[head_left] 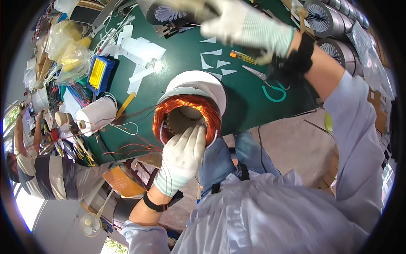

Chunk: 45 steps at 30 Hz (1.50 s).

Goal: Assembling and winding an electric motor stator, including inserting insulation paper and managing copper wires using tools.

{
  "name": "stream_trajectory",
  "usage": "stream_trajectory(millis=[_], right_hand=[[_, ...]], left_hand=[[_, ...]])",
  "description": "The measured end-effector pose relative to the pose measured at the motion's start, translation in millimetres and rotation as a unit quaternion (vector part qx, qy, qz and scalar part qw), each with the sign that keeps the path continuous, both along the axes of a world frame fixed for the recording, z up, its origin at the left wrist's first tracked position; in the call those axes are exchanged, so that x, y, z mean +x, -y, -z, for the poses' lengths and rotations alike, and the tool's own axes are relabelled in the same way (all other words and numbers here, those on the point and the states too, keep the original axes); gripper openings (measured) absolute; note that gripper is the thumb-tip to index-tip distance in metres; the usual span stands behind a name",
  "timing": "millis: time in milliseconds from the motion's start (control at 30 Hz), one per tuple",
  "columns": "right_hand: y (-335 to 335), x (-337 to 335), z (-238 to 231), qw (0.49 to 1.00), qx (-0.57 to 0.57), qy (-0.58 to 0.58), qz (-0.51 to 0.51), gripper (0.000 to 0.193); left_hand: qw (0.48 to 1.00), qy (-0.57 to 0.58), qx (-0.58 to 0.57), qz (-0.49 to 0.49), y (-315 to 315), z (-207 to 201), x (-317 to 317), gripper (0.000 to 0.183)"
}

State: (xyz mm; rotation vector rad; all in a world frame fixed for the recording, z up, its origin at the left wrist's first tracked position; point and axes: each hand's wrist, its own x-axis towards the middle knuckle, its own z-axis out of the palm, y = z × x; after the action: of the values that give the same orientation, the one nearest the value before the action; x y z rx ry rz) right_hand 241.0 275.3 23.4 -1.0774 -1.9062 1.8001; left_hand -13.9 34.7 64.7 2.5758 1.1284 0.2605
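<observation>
Head view: the left hand [182, 157], in a white knit glove, curls its fingers over the near rim of a white-wrapped round stator with copper-wire windings [189, 111], seemingly to steady it at the near edge of the green workbench [245, 106]. The gloved right hand [247, 27] is raised above the bench's far side, fingers loosely spread; whether it holds anything cannot be told. Green-handled scissors [270, 86] lie beneath it, a spool of white cord [96, 115] near the left edge.

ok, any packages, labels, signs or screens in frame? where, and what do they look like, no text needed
No signs or screens visible.
Clear plastic bags: far left of the green bench, crumpled, yellow contents.
Blue tray: right of the bags, rectangular, holding yellow pieces.
Brown cardboard packet: below the bench edge, flat, orange-brown.
Small orange label-like strip: on the bench near the right hand, too small to read.
</observation>
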Motion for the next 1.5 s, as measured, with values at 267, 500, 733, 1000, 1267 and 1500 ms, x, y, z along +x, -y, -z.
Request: stream_trajectory(millis=[267, 500, 733, 1000, 1267, 1500], right_hand=[[52, 42, -1, 0.946, 0.307, 0.104, 0.024, 0.064], [114, 41, -47, 0.971, -0.107, 0.211, 0.028, 0.047], [210, 25, -7, 0.967, 0.216, 0.102, 0.093, 0.042], [154, 41, -13, 0.98, 0.178, 0.088, 0.005, 0.033], [84, -2, -55, 0.971, 0.21, 0.1, 0.046, 0.05], [-7, -27, -49, 0.849, 0.405, 0.225, -0.252, 0.046]], left_hand=[[0.991, -0.016, -0.012, -0.129, 20, 4, 25, 0.057], [0.993, -0.033, -0.061, -0.096, 5, -20, 17, 0.068], [0.993, -0.024, -0.035, -0.108, 22, -1, 17, 0.062], [0.983, 0.0, -0.063, -0.174, 24, -2, 35, 0.073], [0.997, -0.023, -0.042, -0.068, 22, -10, -9, 0.053], [0.997, 0.005, -0.027, -0.075, 27, -7, -1, 0.045]])
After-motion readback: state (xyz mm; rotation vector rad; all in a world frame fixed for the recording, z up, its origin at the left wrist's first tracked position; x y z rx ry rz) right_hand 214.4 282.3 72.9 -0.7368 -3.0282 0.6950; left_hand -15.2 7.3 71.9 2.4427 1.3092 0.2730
